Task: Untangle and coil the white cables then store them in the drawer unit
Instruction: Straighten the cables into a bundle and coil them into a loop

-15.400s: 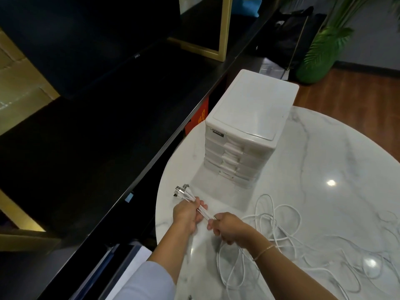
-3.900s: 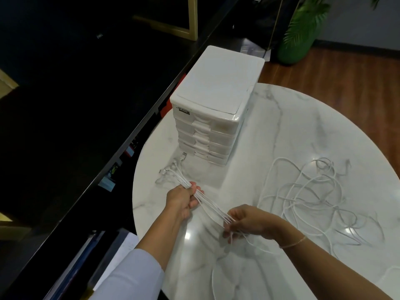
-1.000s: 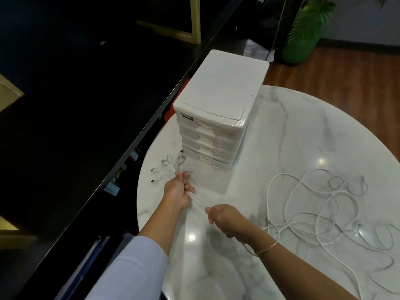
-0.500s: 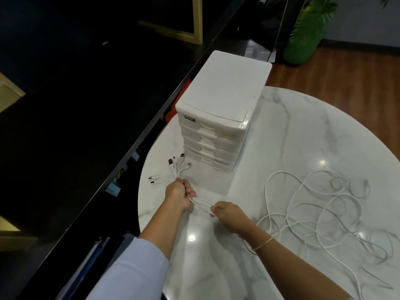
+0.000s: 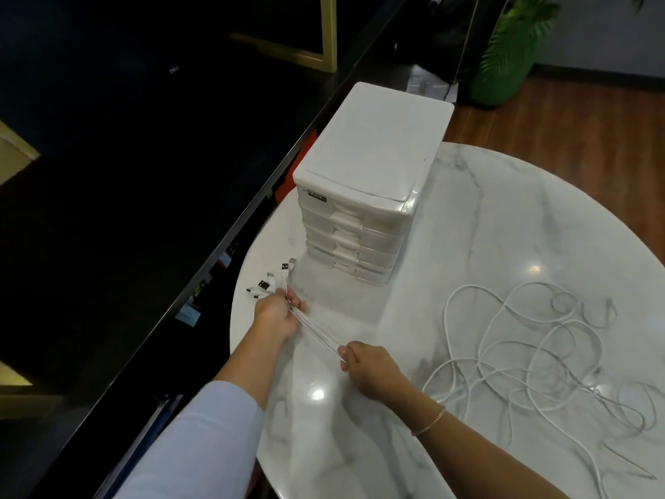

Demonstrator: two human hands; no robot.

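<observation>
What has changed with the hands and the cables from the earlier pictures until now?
The right hand has slid back along the white cables, away from the left hand, so a longer stretch is pulled straight between them. The plug ends now fan out past the left hand. Both hands keep their grip; the loose tangle stays on the table, the drawer unit closed.

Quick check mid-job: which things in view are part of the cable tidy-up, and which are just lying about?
Part of the job:
white cables, bunched ends gripped by left hand and right hand
drawer unit, drawers closed
marble table

Just lying about:
potted plant
gold frame
black counter
</observation>
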